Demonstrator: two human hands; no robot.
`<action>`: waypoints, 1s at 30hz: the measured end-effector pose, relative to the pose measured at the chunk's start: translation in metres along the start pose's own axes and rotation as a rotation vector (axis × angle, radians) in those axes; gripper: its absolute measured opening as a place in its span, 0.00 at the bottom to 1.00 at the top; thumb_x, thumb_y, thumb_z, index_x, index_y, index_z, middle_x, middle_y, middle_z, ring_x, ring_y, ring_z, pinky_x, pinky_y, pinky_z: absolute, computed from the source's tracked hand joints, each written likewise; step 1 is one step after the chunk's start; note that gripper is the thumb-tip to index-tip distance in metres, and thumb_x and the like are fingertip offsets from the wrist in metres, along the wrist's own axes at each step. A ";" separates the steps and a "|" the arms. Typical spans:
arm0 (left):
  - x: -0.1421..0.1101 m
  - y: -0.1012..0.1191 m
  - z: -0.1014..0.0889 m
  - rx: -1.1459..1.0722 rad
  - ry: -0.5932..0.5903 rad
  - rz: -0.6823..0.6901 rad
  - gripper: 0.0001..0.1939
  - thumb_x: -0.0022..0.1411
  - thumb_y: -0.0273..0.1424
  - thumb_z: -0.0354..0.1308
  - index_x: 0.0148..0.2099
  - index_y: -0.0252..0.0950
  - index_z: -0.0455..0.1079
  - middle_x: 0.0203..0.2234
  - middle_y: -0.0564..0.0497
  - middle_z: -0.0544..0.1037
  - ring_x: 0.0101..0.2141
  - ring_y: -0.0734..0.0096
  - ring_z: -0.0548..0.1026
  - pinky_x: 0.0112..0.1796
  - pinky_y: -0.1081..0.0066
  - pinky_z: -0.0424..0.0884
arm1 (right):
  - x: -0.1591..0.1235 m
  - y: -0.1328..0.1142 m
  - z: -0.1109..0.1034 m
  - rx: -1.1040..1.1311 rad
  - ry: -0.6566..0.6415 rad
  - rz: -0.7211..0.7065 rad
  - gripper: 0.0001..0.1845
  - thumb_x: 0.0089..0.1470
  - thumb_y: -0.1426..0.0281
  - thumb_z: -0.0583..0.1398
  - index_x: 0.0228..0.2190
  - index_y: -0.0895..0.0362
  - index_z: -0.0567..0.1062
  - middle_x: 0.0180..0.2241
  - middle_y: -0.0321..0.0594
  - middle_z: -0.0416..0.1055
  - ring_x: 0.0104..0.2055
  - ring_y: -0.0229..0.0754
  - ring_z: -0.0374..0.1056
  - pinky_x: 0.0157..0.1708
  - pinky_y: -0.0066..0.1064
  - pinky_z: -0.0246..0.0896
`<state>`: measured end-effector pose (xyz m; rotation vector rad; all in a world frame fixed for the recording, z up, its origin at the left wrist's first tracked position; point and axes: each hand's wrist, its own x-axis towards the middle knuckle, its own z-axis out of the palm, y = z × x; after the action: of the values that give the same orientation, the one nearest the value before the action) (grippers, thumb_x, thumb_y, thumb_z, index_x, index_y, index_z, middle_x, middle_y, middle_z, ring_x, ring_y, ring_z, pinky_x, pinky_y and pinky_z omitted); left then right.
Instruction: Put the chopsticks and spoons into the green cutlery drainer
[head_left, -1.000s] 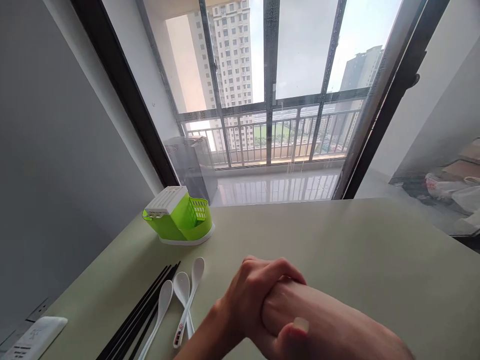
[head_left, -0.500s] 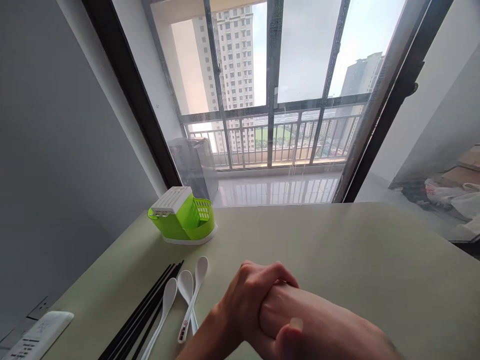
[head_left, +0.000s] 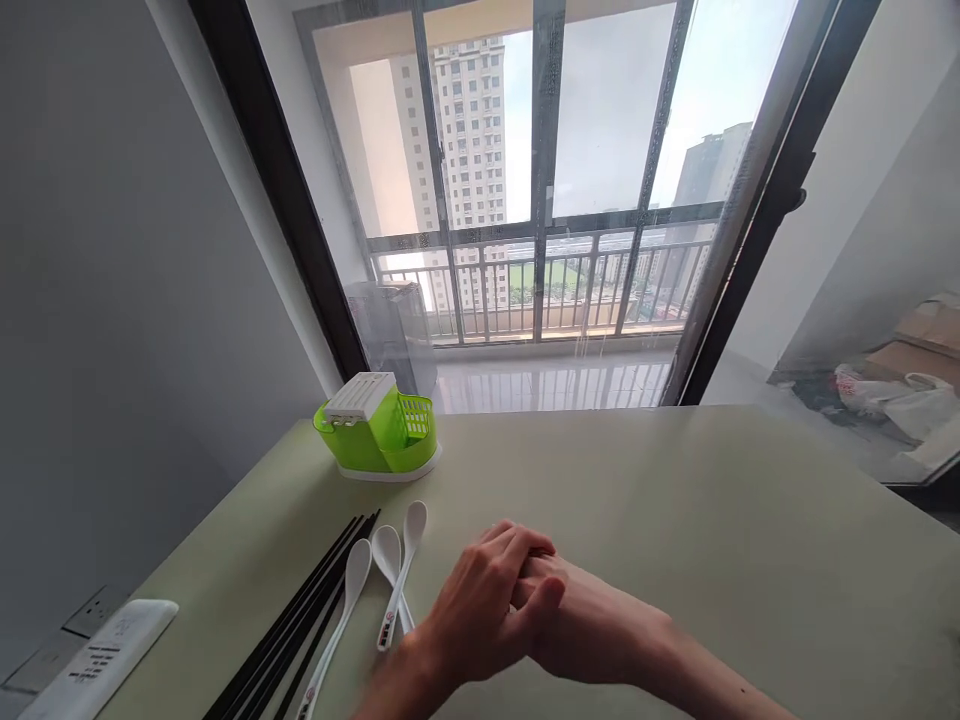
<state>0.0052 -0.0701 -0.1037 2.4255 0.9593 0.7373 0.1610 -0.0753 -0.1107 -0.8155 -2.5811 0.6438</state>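
My left hand (head_left: 484,595) is wrapped over my right hand (head_left: 559,615) above the front middle of the table. The left thumb lies across the right hand's side, and the left fingers curl over it. Most of the right fingers are hidden under the left hand. Just left of my hands lie a white spoon (head_left: 403,585), a second spoon (head_left: 385,548) crossed under it, and a third spoon (head_left: 345,610). Beside these, several black chopsticks (head_left: 304,610) form a loose bundle. Farther back stands a bright green cutlery caddy (head_left: 375,440) with a white slotted top and base.
A pale green table (head_left: 637,480) spans the view, its far edge at a large window (head_left: 540,230). On its left side lies a white power strip (head_left: 105,655), below a wall socket (head_left: 94,610). Bags and cardboard (head_left: 900,390) show behind glass at right.
My left hand has slid from the right wrist area toward the right hand's fingers. Both hands are slightly lower and farther left. The camera has shifted a little, moving the table items rightward in view.
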 end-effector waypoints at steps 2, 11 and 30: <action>-0.011 -0.002 0.011 0.073 0.018 0.002 0.22 0.74 0.45 0.48 0.60 0.38 0.68 0.55 0.41 0.78 0.59 0.56 0.73 0.60 0.57 0.70 | -0.011 0.014 0.017 -0.019 0.142 0.067 0.19 0.59 0.79 0.56 0.50 0.57 0.76 0.54 0.49 0.76 0.58 0.50 0.70 0.61 0.44 0.65; -0.056 -0.056 0.070 0.478 0.008 -0.161 0.38 0.74 0.47 0.48 0.76 0.34 0.46 0.72 0.37 0.56 0.72 0.47 0.50 0.66 0.44 0.63 | -0.043 0.071 0.062 -0.168 0.222 0.343 0.32 0.70 0.62 0.52 0.71 0.57 0.58 0.75 0.53 0.43 0.77 0.55 0.35 0.73 0.57 0.41; -0.064 -0.069 0.083 0.647 0.036 -0.130 0.33 0.75 0.45 0.46 0.75 0.34 0.52 0.72 0.42 0.56 0.72 0.49 0.53 0.67 0.49 0.61 | -0.049 0.080 0.070 -0.289 0.177 0.343 0.30 0.73 0.56 0.48 0.70 0.52 0.60 0.74 0.44 0.45 0.76 0.48 0.40 0.74 0.51 0.41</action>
<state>-0.0178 -0.0853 -0.2262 2.8447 1.5434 0.4702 0.2021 -0.0686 -0.2194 -1.3635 -2.4222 0.2703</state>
